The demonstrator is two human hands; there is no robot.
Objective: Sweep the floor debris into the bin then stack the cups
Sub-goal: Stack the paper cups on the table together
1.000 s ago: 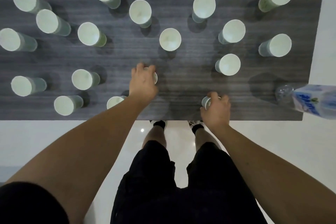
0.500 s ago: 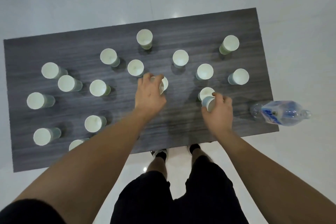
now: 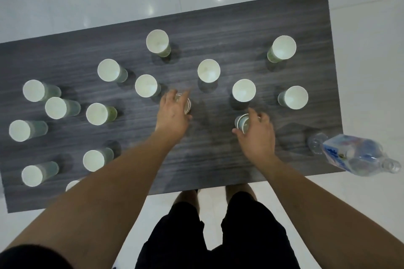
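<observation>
1. Head view: a dark wood-grain counter (image 3: 218, 159) stands on a pale tiled floor (image 3: 360, 28), and many white paper cups stand upright across it, most on its left half and along the far middle.
2. The left hand (image 3: 173, 113) reaches over the middle of the counter, its fingers curled round the paper cup in the left hand (image 3: 186, 104), gripping it from above; only part of the rim shows past the fingers.
3. The right hand (image 3: 256, 133) grips the paper cup in the right hand (image 3: 242, 122), thumb and fingers wrapped round its side, the cup tilted so its open mouth faces left.
4. Just beyond the right hand an upright cup (image 3: 243, 90) stands, apart from the held one.
5. A clear plastic water bottle (image 3: 354, 155) lies on its side at the counter's right near corner, overhanging the edge.
6. The person's black shorts (image 3: 214, 236) and legs show below the near edge.
</observation>
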